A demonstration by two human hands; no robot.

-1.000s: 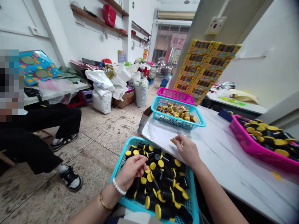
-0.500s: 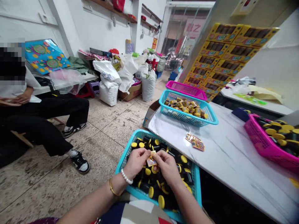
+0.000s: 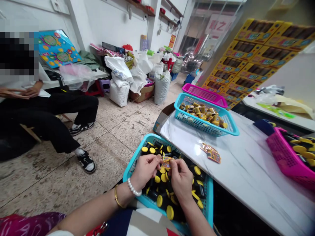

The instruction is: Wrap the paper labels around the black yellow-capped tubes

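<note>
Feed from my head camera showed the left hand (image 3: 145, 172) pinching a gold foil sachet (image 3: 166, 162) tightly from one side, the right hand (image 3: 180, 180) from the other, both just above black bottles with yellow caps (image 3: 159, 200) in a teal plastic basket (image 3: 137, 152).

The left hand (image 3: 145, 172) and right hand (image 3: 180, 180) are hovering close together above the middle of the teal plastic basket (image 3: 209, 200), their fingertips pinching toward each other. The left forearm (image 3: 91, 213) is stretching in from the basket's lower left, while the right forearm (image 3: 197, 219) is angling across its near edge.
</note>
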